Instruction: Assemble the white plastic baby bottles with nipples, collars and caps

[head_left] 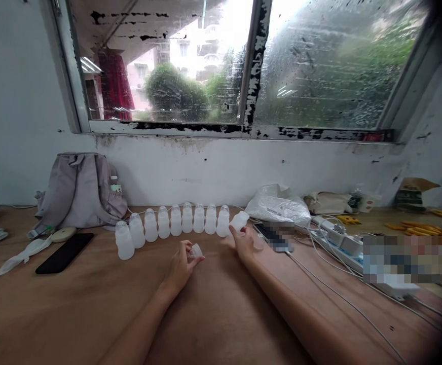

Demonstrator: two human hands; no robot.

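My left hand (182, 263) pinches a small clear plastic cap (196, 250) between thumb and fingers, just above the table. My right hand (245, 244) is closed around the lower part of a frosted white bottle (240, 221), which leans to the right; the fingers partly hide it. Beside those fingers, on the right, is another clear cap-like piece (258, 242), partly covered. Several matching frosted bottles (175, 221) with clear tops stand upright in a curved row, from the left one (124, 241) to one (223, 221) next to my right hand.
Right of my hands lie a phone (272, 235) on a cable, a plastic bag (280, 207) and a power strip (352, 256) with white cords. At left are a grey backpack (78, 190) and a black phone (65, 253). A wall and window back the wooden table (91, 309).
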